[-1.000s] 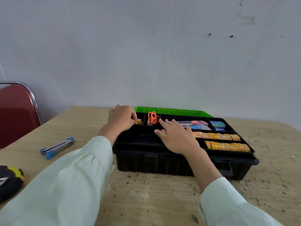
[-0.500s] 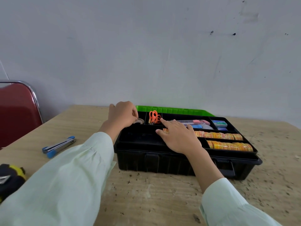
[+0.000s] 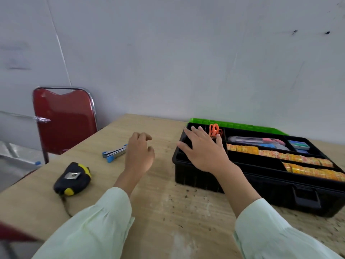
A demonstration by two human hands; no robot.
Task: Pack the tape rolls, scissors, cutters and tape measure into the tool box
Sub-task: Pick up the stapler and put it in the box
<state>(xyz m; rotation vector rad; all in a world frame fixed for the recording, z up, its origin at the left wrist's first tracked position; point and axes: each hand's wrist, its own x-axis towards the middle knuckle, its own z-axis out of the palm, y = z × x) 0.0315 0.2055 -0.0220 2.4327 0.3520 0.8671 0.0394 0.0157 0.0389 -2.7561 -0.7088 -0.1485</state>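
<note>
Black plastic, the tool box (image 3: pixel 280 189) sits open on the right of the tabletop (image 3: pixel 168 212), its green lid (image 3: pixel 235 125) folded back toward the wall. Most of the packing looks done. Two rows of yellow-orange tape rolls (image 3: pixel 291 158) fill the near-right compartments, orange scissors (image 3: pixel 215 130) stand in a narrow rear slot, and a grey and pink cutter (image 3: pixel 261 140) lies in the long rear compartment with a bluish one beside it. What is left, as far as I can judge, is the blue cutter (image 3: pixel 114 153) and the black and yellow tape measure (image 3: pixel 72 177), both lying on the wood well apart from the box. The right hand (image 3: pixel 202 149) rests flat on the box's left end, fingers spread, its grip slack and holding nothing. The left hand (image 3: pixel 139 156) hovers just beside the blue cutter, fingers loosely curled, its grip empty; it looks set to take that cutter next. The wood is pale, scuffed and speckled with dark crumbs. A red chair (image 3: pixel 63 118) with a chrome frame stands at the far left corner, before a plain grey-white wall (image 3: pixel 186 53).
</note>
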